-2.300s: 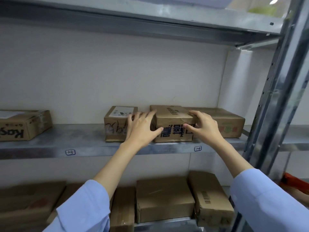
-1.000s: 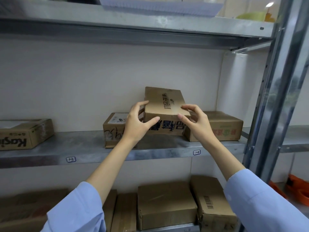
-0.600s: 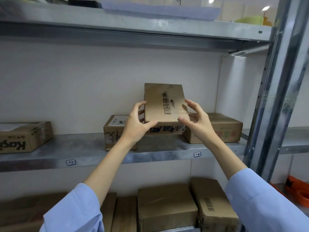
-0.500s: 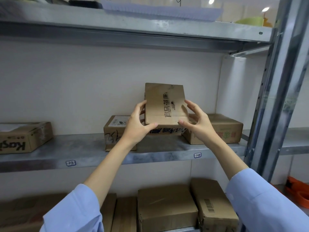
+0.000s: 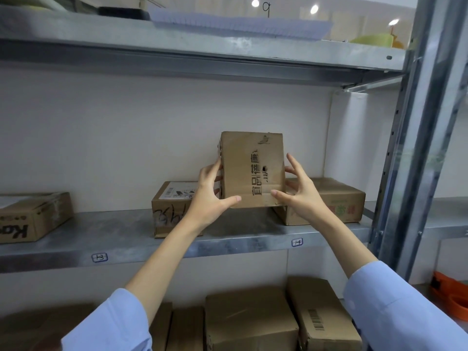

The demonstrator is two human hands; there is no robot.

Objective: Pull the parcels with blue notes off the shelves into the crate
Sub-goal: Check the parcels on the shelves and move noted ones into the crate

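A brown cardboard parcel with black printed characters is held upright above the middle shelf, its broad face turned toward me. My left hand grips its left side, thumb under the lower edge. My right hand grips its right side, thumb at the bottom corner. No blue note shows on the face I see. On the shelf behind stand a parcel with a white label to the left and a flat parcel to the right. No crate is in view.
Another carton sits at the shelf's far left. Several cartons fill the lower shelf. A steel upright stands at the right, with an orange object beyond it. The upper shelf hangs overhead.
Both hands lifted the parcel off the middle shelf and tipped it up from lying flat to standing on end, its broad face now toward me.
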